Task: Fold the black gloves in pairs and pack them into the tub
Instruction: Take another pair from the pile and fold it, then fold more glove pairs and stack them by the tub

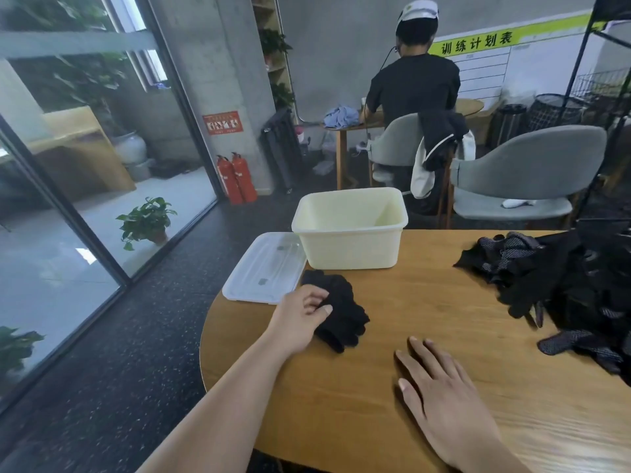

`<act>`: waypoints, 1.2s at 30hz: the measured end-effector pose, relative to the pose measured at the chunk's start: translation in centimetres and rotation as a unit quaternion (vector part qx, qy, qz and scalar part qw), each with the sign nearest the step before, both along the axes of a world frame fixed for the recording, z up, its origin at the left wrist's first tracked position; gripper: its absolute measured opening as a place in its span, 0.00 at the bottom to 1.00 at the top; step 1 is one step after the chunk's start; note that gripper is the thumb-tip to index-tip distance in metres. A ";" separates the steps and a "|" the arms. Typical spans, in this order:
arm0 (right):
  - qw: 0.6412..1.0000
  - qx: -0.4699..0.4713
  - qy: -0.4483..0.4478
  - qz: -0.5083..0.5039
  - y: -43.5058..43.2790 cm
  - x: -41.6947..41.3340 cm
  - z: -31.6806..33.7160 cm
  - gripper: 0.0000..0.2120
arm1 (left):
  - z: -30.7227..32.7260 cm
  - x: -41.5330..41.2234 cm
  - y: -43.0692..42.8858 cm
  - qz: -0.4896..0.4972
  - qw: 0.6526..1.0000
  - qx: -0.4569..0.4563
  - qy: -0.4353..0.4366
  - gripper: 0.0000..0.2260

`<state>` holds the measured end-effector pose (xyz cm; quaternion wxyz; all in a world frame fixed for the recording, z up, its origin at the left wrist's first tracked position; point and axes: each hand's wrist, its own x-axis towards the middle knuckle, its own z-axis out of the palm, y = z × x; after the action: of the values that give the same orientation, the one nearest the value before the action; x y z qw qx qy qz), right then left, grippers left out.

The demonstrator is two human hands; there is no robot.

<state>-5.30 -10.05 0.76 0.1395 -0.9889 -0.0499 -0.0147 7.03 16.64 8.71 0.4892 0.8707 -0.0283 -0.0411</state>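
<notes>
Nearest me, my right hand [440,394] is lying flat on the bench [341,411], fingers straight and spread, holding nothing, while a little farther out my left hand [300,319] is pinching the left edge of a folded pair of black gloves [345,312] between thumb and curled fingers. That bundle is lying with its long axis running away from me toward the cream tub [351,247], which is standing open just beyond it beside its clear lid [263,268], so I am judging the left hand nearer for the lift forward over the rim. The loose glove pile [563,285] is waiting well apart at the right.
</notes>
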 end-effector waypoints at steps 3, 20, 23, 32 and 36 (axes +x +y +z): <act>1.000 -0.020 0.000 -0.005 0.0 0.6 -1.0 0.34 | 1.1 3.4 0.4 0.014 0.996 -0.086 -0.001 0.11; 0.995 -0.040 -0.093 -0.015 -0.3 2.0 -3.2 0.24 | -3.5 9.4 0.9 0.112 0.987 0.106 -0.038 0.17; 0.995 -0.034 -0.089 -0.014 -0.2 1.9 -3.0 0.24 | -4.4 8.7 0.5 0.093 0.945 0.309 -0.055 0.18; 0.998 -0.025 -0.055 -0.014 -0.2 1.4 -2.3 0.23 | -5.7 5.9 -1.5 -0.045 0.905 0.417 -0.073 0.29; 0.999 -0.010 -0.034 -0.006 0.0 1.1 -1.2 0.27 | -5.8 4.9 -1.3 -0.036 0.898 0.430 -0.081 0.31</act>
<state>-4.21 -10.05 -0.40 0.1280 -0.9894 -0.0484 -0.0484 11.95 15.39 2.92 0.0609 0.9951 -0.0782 0.0039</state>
